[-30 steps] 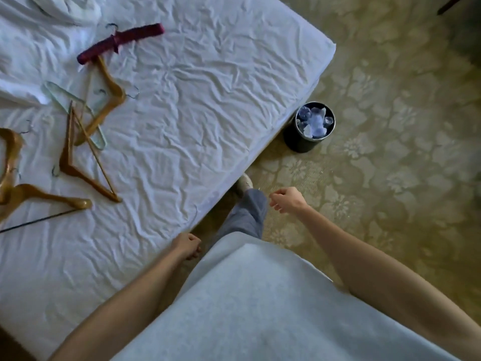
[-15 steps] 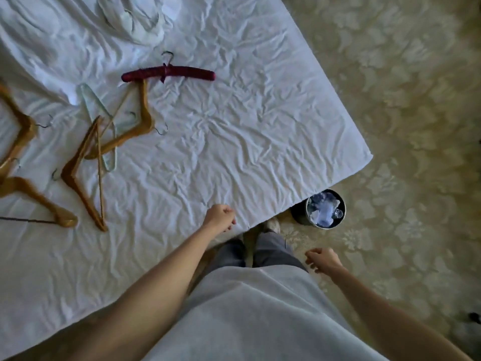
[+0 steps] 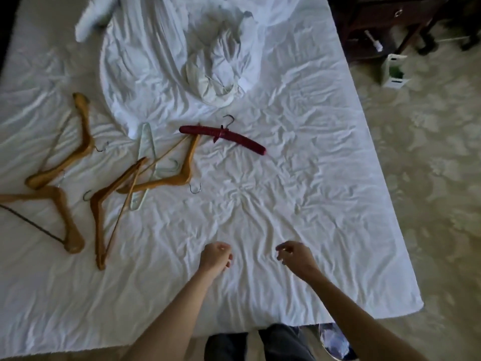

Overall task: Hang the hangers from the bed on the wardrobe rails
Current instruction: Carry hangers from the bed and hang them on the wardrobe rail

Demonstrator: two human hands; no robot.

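Wooden hangers (image 3: 145, 188) overlap at frame left, hooks may snag; left hand (image 3: 215, 257) and right hand (image 3: 295, 257) loosely curled, holding nothing.

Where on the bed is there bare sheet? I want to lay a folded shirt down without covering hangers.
The right half of the bed is bare, from the red padded hanger to the edge. So is the strip before the left hand and right hand. Wooden hangers crowd the left; bunched bedding fills the top.

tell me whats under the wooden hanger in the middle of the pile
A pale green plastic hanger lies beneath the wooden hanger, on the white sheet. Where the wood crosses it, that part is hidden.
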